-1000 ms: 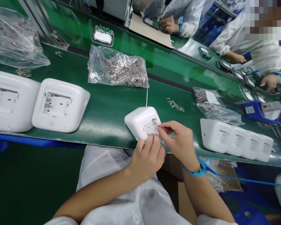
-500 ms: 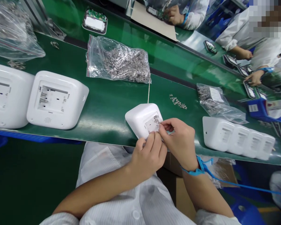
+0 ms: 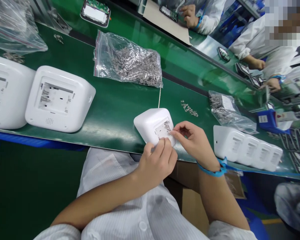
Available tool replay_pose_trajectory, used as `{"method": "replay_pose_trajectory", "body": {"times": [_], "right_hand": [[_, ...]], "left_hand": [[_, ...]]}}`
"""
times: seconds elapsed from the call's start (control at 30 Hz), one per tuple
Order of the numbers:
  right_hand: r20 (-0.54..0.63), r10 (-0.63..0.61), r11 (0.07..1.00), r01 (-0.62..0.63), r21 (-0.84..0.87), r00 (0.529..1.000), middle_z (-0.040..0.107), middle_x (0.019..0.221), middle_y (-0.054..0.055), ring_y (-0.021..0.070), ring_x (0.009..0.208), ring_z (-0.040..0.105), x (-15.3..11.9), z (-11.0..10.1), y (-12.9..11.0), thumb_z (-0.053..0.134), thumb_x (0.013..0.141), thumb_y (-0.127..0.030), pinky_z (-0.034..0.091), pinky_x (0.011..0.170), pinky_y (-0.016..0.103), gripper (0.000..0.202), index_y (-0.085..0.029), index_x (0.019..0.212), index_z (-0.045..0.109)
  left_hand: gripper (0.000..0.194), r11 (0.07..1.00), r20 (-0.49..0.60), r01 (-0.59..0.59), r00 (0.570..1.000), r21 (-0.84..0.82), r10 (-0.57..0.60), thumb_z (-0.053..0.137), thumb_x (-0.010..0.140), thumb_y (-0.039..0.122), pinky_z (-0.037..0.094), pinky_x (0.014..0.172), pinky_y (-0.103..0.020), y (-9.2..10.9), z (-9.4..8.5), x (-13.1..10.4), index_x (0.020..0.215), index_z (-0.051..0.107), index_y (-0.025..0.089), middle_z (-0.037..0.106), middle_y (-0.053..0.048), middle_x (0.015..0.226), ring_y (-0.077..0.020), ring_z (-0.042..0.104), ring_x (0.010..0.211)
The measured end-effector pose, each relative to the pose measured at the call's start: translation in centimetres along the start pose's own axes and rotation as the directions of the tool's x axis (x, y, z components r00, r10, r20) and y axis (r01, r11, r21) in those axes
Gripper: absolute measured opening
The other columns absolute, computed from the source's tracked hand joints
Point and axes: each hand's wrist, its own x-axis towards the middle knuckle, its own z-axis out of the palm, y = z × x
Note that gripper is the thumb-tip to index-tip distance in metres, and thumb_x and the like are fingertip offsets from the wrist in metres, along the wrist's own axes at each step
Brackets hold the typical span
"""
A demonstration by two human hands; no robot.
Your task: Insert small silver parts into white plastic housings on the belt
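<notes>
The white housing [image 3: 150, 121] sits at the near edge of the green tabletop [image 3: 112, 123], in front of the person, its long axis running slantwise, with the tapered end pointing left and the recessed compartment [image 3: 160, 131] facing up at the right. It is smooth, glossy plastic with rounded corners; silvery metal contacts [image 3: 167, 126] stand at the compartment's far end. The left hand [image 3: 160, 158] grips the near side, fingers curled over the rim. The right hand [image 3: 187, 135] has thumb and forefinger pinched together at the compartment's right side; whether a small metal piece is between them is hard to tell. Beyond lie a crinkled clear bag [image 3: 137, 65] of metal parts and a loose scatter of shiny metal pieces [image 3: 189, 108]
</notes>
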Motion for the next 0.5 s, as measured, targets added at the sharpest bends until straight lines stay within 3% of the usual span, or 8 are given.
{"method": "replay_pose_trajectory", "body": {"times": [0.2, 0.33, 0.4, 0.5], "right_hand": [[0.191, 0.011, 0.999, -0.004, -0.036, 0.982, 0.067, 0.077, 0.003, 0.0156, 0.066, 0.056, 1.3, -1.8, 0.5, 0.070, 0.086, -0.036, 0.045, 0.059, 0.028, 0.019, -0.018, 0.085, 0.070], [0.275, 0.025, 0.996, -0.001, -0.085, 0.961, 0.067, 0.070, 0.002, 0.0152, 0.061, 0.056, 2.2, -2.2, -0.5, 0.070, 0.081, -0.031, 0.043, 0.054, 0.027, 0.012, -0.019, 0.080, 0.070], [0.262, 0.010, 0.988, 0.031, -0.154, 0.965, 0.065, 0.066, 0.001, 0.0146, 0.058, 0.055, 2.5, -1.9, -1.4, 0.070, 0.077, -0.024, 0.041, 0.054, 0.027, 0.007, -0.019, 0.074, 0.068], [0.199, -0.043, 0.963, 0.093, -0.251, 0.979, 0.061, 0.062, 0.000, 0.0143, 0.058, 0.053, 2.8, -1.3, -2.1, 0.070, 0.073, -0.018, 0.038, 0.055, 0.028, 0.015, -0.019, 0.063, 0.059]], "left_hand": [[0.015, 1.000, -0.003, -0.001, 1.000, 0.003, 0.001, 0.061, 0.094, 0.020, 0.039, 0.085, -0.040, 0.0, 0.0, 0.0, 0.105, 0.071, 0.018, 0.069, -0.011, 0.128, -0.0235, 0.058, 0.121], [0.015, 1.000, 0.029, -0.010, 1.000, -0.010, 0.010, 0.061, 0.094, 0.020, 0.039, 0.087, -0.040, -0.3, -0.4, 0.2, 0.106, 0.071, 0.017, 0.069, -0.010, 0.128, -0.0227, 0.057, 0.120], [0.016, 0.999, 0.058, -0.016, 0.998, -0.027, 0.018, 0.060, 0.095, 0.021, 0.038, 0.087, -0.041, -0.4, -0.6, 0.3, 0.107, 0.071, 0.017, 0.068, -0.010, 0.128, -0.0221, 0.056, 0.120], [0.017, 0.999, 0.067, -0.019, 0.998, -0.048, 0.022, 0.059, 0.097, 0.022, 0.037, 0.087, -0.042, -0.6, -0.7, 0.4, 0.108, 0.070, 0.017, 0.068, -0.009, 0.127, -0.0207, 0.056, 0.119]]}}
